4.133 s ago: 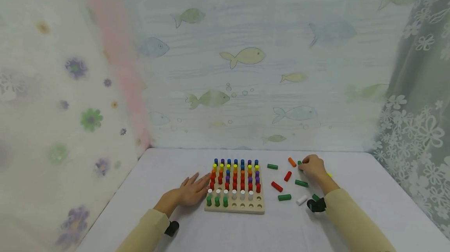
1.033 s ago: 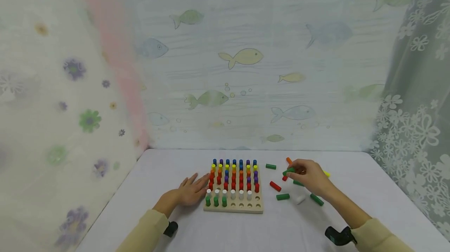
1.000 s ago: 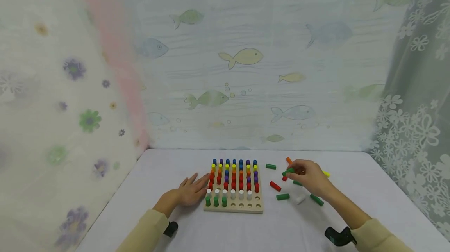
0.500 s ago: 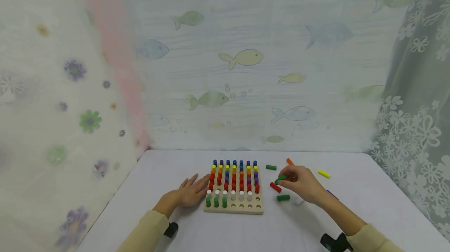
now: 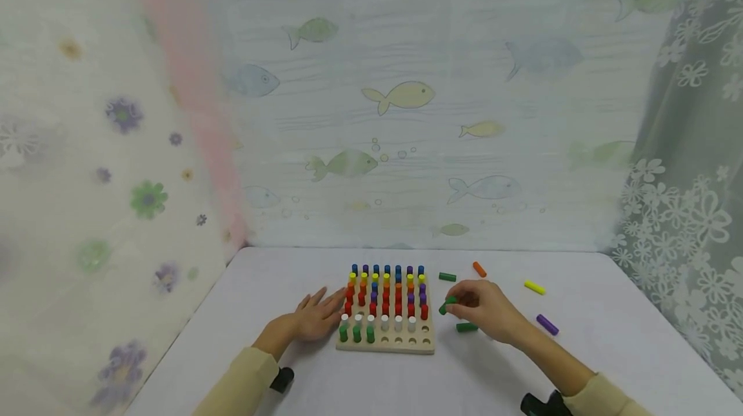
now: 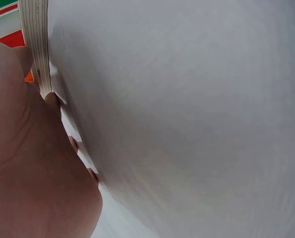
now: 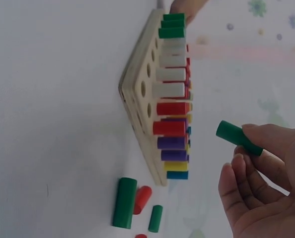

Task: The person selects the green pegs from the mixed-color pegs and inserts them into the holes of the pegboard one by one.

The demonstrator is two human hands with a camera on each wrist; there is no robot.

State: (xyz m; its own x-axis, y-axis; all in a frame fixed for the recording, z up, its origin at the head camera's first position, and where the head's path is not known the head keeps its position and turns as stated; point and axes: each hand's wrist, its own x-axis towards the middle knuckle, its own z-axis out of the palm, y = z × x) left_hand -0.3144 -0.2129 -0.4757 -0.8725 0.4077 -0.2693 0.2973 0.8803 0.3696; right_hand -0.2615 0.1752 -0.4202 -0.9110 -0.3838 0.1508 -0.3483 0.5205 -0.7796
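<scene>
A wooden pegboard (image 5: 400,347) bears rows of coloured pegs. Its near row has three green pegs (image 5: 356,333) at the left and several bare holes to their right. My left hand (image 5: 316,319) lies flat on the cloth, fingers spread, fingertips at the board's left edge; the left wrist view shows it against the board's side (image 6: 37,44). My right hand (image 5: 487,311) pinches a green peg (image 5: 447,305) between thumb and finger, right of the board. In the right wrist view that peg (image 7: 232,135) is tilted and apart from the board, the other fingers loosely bent.
Loose pegs lie on the white cloth to the right: green (image 5: 447,277), orange (image 5: 479,269), yellow (image 5: 534,287), purple (image 5: 547,324) and another green one (image 5: 466,327) by my right hand. Red pegs (image 7: 143,199) show in the right wrist view. A fish-patterned curtain (image 5: 400,145) hangs behind.
My right hand has picked up the green peg from among the loose ones and carried it left and nearer, towards the board. The purple peg is uncovered. My left hand stays put.
</scene>
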